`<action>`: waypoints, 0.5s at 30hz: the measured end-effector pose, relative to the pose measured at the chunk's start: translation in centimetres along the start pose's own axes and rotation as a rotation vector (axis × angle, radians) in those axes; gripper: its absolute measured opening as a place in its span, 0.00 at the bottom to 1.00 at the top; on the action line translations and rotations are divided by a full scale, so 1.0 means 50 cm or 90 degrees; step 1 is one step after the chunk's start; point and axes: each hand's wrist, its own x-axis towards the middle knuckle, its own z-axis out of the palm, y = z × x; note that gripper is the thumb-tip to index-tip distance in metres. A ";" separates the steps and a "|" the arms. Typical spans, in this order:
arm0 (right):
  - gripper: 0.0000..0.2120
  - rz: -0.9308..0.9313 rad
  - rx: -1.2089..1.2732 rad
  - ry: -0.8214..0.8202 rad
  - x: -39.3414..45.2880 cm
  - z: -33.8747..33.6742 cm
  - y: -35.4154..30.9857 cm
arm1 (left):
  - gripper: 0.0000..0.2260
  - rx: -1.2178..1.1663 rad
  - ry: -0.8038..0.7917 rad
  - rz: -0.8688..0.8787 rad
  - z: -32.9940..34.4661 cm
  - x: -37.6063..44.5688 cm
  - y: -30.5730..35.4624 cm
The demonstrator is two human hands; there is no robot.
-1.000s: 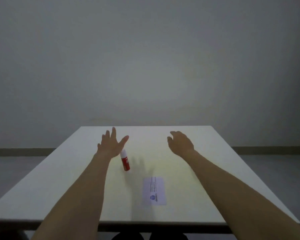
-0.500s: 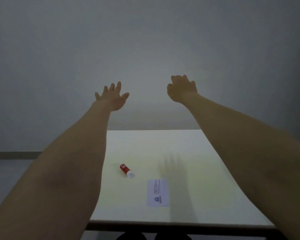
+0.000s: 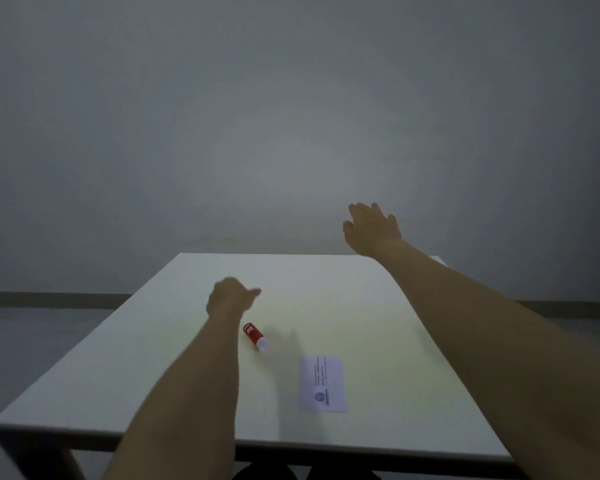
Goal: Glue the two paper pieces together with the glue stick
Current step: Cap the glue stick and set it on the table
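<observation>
A red glue stick (image 3: 254,336) with a white cap lies on its side on the white table (image 3: 153,358), cap end pointing toward me and right. A white paper piece (image 3: 323,384) with small print and a blue logo lies flat to its right, nearer the front edge. Only this one sheet is distinguishable. My left hand (image 3: 231,299) hovers just beyond the glue stick, fingers curled in and thumb out, holding nothing. My right hand (image 3: 373,230) is raised over the table's far right edge, fingers apart, empty.
A plain grey wall stands behind the table, with a dark baseboard (image 3: 49,297) along the floor. Both my forearms stretch across the tabletop. The table's dark frame shows under the front edge.
Both hands have come down from in front of the wall. The left dropped further, to just past the glue stick, and its fingers curled. The glue stick and paper lie where they were.
</observation>
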 end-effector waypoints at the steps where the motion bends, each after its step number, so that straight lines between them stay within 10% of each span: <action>1: 0.23 -0.001 -0.006 -0.007 -0.005 0.015 0.010 | 0.24 -0.010 -0.009 -0.011 0.033 -0.002 -0.022; 15: 0.24 0.038 -0.011 -0.052 -0.024 0.096 0.077 | 0.06 -0.117 -0.024 0.058 0.117 0.029 -0.043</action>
